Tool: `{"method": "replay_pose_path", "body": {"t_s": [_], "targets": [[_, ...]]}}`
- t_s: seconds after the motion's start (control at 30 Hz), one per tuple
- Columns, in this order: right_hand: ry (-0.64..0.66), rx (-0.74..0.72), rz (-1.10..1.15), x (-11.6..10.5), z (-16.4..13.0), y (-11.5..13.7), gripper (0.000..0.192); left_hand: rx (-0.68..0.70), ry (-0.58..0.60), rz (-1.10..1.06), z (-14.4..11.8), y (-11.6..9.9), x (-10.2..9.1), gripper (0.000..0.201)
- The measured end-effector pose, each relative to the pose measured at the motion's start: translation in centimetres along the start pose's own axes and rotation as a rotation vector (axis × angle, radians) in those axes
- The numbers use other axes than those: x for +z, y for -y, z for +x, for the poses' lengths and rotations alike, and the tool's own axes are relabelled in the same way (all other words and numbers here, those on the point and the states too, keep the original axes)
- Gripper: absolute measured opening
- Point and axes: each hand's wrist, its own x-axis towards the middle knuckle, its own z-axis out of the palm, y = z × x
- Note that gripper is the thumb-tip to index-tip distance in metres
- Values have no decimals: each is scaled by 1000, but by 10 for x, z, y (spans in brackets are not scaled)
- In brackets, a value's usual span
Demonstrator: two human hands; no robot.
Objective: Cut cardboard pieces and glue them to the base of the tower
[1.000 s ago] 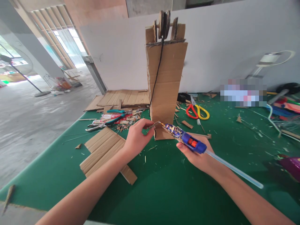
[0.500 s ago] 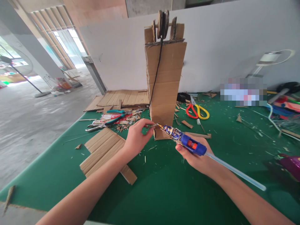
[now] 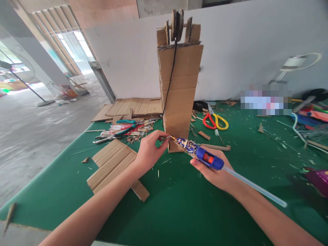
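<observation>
Gluing at the foot of our cardboard tower

On the green table (image 3: 179,205) the cardboard tower (image 3: 179,89) stands upright; our right hand (image 3: 214,171) is wrapped around the glue gun (image 3: 202,155), its nozzle at the tower's base, where our left hand (image 3: 150,150) pinches a small metal piece (image 3: 166,137). We'd keep the nozzle steady and clear of our fingers.

The small piece pinched in the left hand (image 3: 150,150) is too tiny to identify, and the fingers cover most of it. The right hand (image 3: 214,169) hides the grip of the glue gun (image 3: 200,153). A pixelated patch (image 3: 266,99) blurs something at the back of the table (image 3: 179,205). A purple thing (image 3: 319,179) is cut off by the right edge.
</observation>
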Motion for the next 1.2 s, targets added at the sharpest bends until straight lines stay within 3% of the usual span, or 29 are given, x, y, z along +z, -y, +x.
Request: {"method": "replay_pose_path", "body": {"t_s": [0.6, 0.93, 1.2], "targets": [[-83, 7, -120, 0, 4, -12, 31, -35, 3, -16, 0, -1, -2, 12], [-72, 127, -62, -1, 4, -10, 33, -26, -16, 1, 0, -1, -2, 10], [-105, 129, -65, -1, 5, -13, 33, -39, -13, -5, 1, -3, -2, 8]]}}
